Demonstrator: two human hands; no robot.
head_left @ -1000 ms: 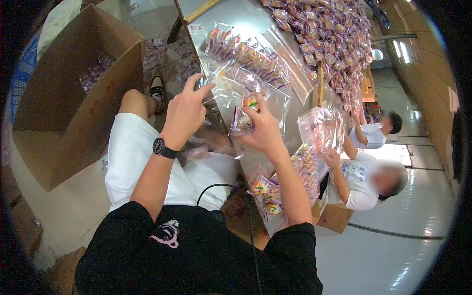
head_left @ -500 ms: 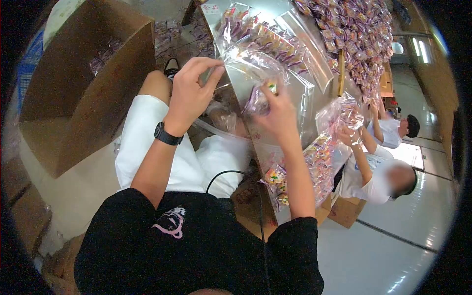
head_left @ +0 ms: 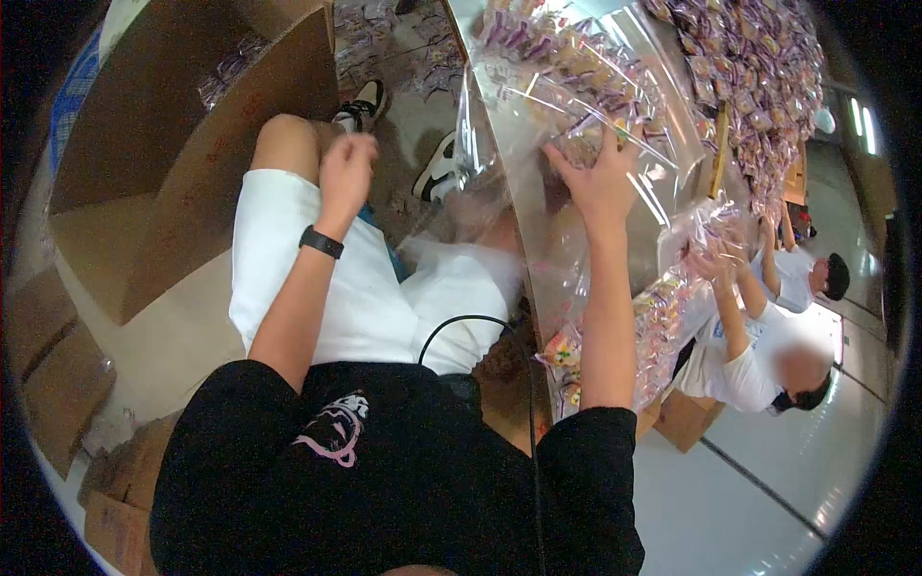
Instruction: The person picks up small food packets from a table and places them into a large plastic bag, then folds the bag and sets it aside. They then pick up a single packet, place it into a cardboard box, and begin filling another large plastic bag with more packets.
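My left hand [head_left: 348, 175], smeared by motion, is raised over my lap beside the cardboard box, its fingers seeming to curl. At the table, my right hand [head_left: 603, 187] reaches across a clear plastic bag [head_left: 523, 110] with thumb and fingers spread apart. A small wrapped packet [head_left: 578, 150] shows between them, partly hidden by glare. Just beyond the fingertips lies a row of purple-and-clear wrapped packets [head_left: 600, 62] under shiny film. More packets [head_left: 619, 326] lie beside my right forearm.
A large open cardboard box [head_left: 163, 221] stands at left, with some packets inside. Packets are heaped [head_left: 749, 77] at the table's far side behind a wooden strip [head_left: 720, 154]. Two people work at right; the nearer one's hands [head_left: 713, 257] hold a clear bag. A black cable [head_left: 535, 432] hangs before me.
My left hand has come away from the clear bag's edge and moved left over my lap. My right hand has moved farther over the table, its fingers now spread. The view has shifted slightly.
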